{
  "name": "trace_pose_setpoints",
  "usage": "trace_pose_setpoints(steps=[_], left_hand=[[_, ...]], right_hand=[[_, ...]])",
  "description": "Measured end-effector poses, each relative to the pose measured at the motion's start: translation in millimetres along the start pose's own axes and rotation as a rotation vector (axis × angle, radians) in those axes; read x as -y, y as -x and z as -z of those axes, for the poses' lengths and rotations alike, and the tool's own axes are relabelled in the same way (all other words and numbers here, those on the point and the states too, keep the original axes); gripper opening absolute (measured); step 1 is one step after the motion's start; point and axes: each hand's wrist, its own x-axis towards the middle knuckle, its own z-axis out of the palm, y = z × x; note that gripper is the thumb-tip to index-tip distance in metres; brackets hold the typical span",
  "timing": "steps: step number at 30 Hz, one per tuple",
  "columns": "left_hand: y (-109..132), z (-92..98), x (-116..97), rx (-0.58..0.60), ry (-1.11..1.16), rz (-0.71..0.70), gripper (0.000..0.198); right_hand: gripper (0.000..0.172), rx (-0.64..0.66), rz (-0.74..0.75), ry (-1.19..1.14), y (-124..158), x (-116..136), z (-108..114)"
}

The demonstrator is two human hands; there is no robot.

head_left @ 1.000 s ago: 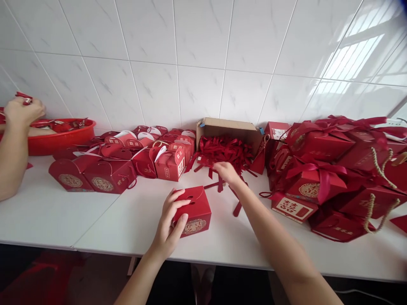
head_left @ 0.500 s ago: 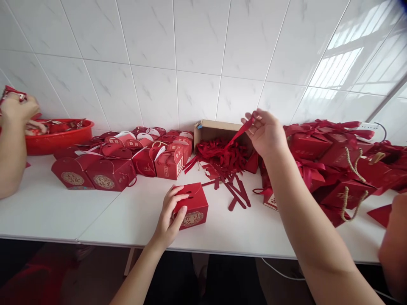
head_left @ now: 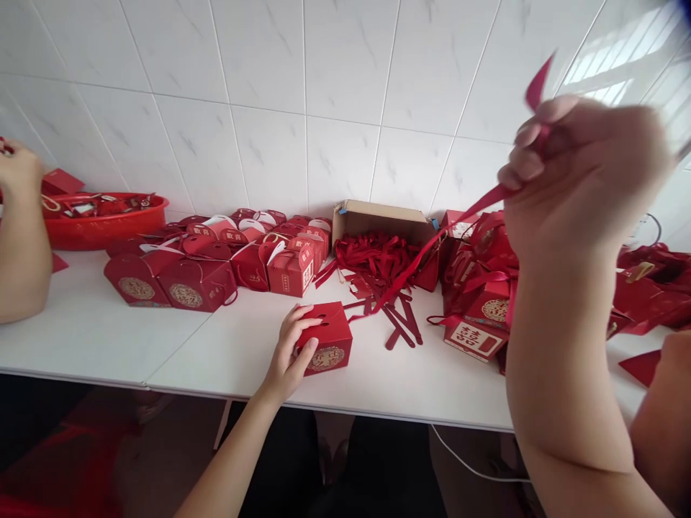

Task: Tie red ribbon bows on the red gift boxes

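My left hand [head_left: 296, 352] grips a small red gift box [head_left: 337, 332] with a gold emblem, near the table's front edge; thumb on its front, fingers over the top. Raised high at the right, my right hand [head_left: 561, 155] is closed around a red ribbon [head_left: 415, 267]. One end sticks up above the fingers, while the rest slants down left to just behind the gift box. Behind lies an open cardboard box [head_left: 383, 210] filled with tangled red ribbons. Flat dark red strips [head_left: 402, 324] are scattered on the table in front of it.
Red gift boxes [head_left: 186, 284] stand grouped at the left, more boxes [head_left: 480, 316] with bows at the right. A red basin [head_left: 102, 234] of wrapped items is at far left, beside another person's arm [head_left: 21, 237]. Another person's skin [head_left: 661, 410] shows at right. A tiled wall [head_left: 345, 86] rises behind.
My right hand has risen and moved right, drawing the ribbon out of the cardboard box, and its fingers have closed. My left hand stays on the gift box.
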Motion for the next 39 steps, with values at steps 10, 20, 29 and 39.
trace_pose_setpoints(steps=[10, 20, 29, 39], left_hand=[[9.2, 0.8, 0.4, -0.029, -0.076, -0.055, 0.051], [-10.4, 21.5, -41.2, 0.042, -0.32, -0.05, 0.026], [-38.4, 21.0, -40.0, 0.222, -0.313, -0.043, 0.025], [-50.8, 19.4, -39.7, 0.312, -0.195, -0.01, 0.028]], right_hand=[[0.018, 0.584, -0.687, 0.186, 125.9, -77.8, -17.4], [0.021, 0.525, -0.918, 0.123, 146.1, -115.7, -22.2], [0.021, 0.598, -0.951, 0.217, 138.4, -126.8, -34.7], [0.018, 0.589, -0.95, 0.233, 134.0, -132.5, -39.6]])
